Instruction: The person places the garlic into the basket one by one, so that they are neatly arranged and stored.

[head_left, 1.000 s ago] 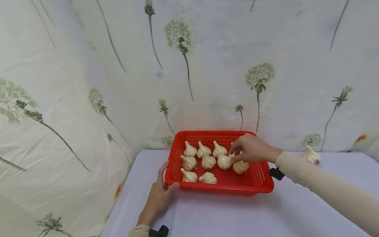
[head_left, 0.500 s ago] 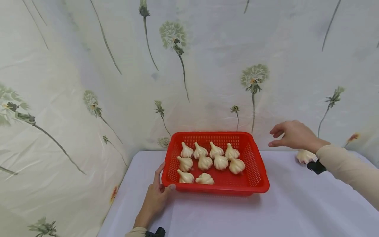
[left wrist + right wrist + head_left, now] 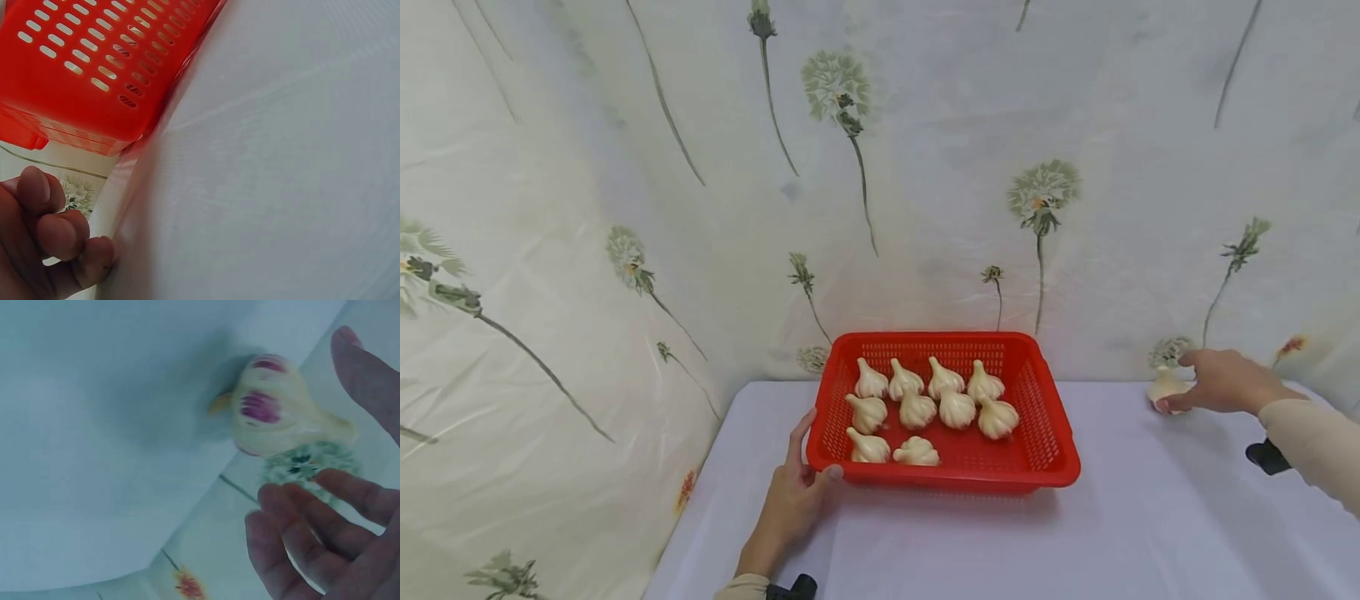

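Observation:
A red plastic basket [image 3: 940, 479] stands on the white table with several garlic bulbs [image 3: 957, 411] in rows inside. My left hand [image 3: 792, 500] holds the basket's near left corner, thumb on the front rim and index finger along the left side; its other fingers [image 3: 65, 234] curl outside the wall. At the far right my right hand [image 3: 1228, 381] reaches round a lone garlic bulb [image 3: 1165, 383]. In the right wrist view, that bulb, with purple patches, lies between the spread thumb [image 3: 362, 369] and the fingers, with a gap still showing around it.
White cloth covers the table [image 3: 955, 542]. A flower-patterned sheet [image 3: 925, 183] hangs right behind the basket and along the left side. The table's left edge [image 3: 692, 492] runs close to my left hand.
My right hand has left a garlic bulb in the basket's right part, withdrawn, and moved right to the lone bulb. The left hand stays at the basket corner.

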Available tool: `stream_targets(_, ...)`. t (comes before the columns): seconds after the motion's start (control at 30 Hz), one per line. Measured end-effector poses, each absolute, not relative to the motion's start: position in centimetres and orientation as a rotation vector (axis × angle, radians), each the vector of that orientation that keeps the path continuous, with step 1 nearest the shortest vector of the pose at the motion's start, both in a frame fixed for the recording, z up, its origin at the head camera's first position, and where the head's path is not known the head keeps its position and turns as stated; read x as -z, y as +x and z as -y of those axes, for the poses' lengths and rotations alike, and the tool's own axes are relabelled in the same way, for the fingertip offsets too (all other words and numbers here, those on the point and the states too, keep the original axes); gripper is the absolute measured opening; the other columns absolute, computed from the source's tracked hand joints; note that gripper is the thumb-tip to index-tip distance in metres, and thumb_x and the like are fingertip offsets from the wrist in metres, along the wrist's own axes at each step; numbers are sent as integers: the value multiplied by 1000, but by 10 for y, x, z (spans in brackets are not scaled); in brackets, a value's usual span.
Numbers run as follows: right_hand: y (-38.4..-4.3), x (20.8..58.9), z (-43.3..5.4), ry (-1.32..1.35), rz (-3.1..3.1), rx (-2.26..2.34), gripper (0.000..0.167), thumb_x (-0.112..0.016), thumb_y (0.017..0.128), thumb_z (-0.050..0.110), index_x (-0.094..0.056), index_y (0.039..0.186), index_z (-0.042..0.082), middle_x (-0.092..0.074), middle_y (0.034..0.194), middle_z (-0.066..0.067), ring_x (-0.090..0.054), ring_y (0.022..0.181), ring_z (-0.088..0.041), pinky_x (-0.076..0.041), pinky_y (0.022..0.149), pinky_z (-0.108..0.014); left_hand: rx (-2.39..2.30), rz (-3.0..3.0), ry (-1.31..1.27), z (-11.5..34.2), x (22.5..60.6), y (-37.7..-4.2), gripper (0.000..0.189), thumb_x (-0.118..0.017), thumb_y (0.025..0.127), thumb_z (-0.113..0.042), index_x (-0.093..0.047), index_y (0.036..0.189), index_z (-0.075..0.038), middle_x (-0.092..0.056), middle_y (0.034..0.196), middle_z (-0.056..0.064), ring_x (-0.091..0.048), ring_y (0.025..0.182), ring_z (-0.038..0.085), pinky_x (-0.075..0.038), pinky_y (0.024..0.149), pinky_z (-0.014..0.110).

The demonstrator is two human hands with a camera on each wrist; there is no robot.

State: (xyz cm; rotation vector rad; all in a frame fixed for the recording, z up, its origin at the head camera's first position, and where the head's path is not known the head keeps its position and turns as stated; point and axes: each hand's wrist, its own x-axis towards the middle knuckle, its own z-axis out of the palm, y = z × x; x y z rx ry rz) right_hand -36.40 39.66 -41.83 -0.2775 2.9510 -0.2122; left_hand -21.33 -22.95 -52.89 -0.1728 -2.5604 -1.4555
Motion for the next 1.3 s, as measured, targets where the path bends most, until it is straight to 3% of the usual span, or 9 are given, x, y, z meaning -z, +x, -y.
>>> stream_targets(0.2, -364, 440, -402, -294, -2957, 227, 103, -85, 78, 64, -55, 129, -21, -60, 123, -45, -61, 106, -61, -53, 81, -69, 1464, 2549, -184, 231, 529, -212, 87, -76, 95, -39, -24, 164, -46, -55, 54, -11, -38, 50, 0, -31, 49, 22)
stream_targets(0.43, -363, 456, -404, -270, -3053, 163, 85, -89, 82, 46, -58, 127, -19, -66, 113, -41, -66, 91, -50, -56, 71, -62, 1472, 2552, -194, 229, 529, -214, 87, -76, 95, -40, -24, 165, -47, -61, 58, -9, -40, 52, 1, -32, 50, 22)
stream_targets(0.73, -362, 465, -412, -190, -3055, 237, 100, -85, 79, 61, -57, 132, -19, -62, 116, -45, -65, 83, -44, -55, 64, -55, 1488, 2540, -184, 228, 529, -213, 87, -76, 95, -37, -25, 164, -46, -66, 60, -3, -42, 52, 2, -32, 49, 22)
stream_targets(0.9, -363, 467, -411, -127, -3046, 277, 106, -81, 80, 69, -55, 135, -18, -62, 116, -45, -64, 83, -43, -52, 60, -49, 1473, 2548, -170, 229, 531, -212, 87, -76, 95, -38, -24, 164, -48, -58, 56, -8, -37, 51, 1, -31, 49, 22)
stream_targets(1.13, -361, 468, -405, -66, -3038, 343, 100, -81, 81, 65, -57, 122, -23, -67, 100, -37, -62, 76, -38, -51, 60, -49, 1479, 2550, -168, 229, 530, -212, 87, -76, 95, -38, -24, 164, -48, -55, 54, -10, -36, 50, 0, -30, 48, 22)
stream_targets(1.3, -360, 469, -405, -66, -3044, 337, 98, -81, 82, 65, -57, 118, -23, -68, 98, -36, -64, 77, -39, -52, 60, -49, 1477, 2553, -171, 229, 530, -212, 86, -76, 95, -38, -24, 164, -47, -55, 54, -11, -37, 51, 0, -30, 48, 22)
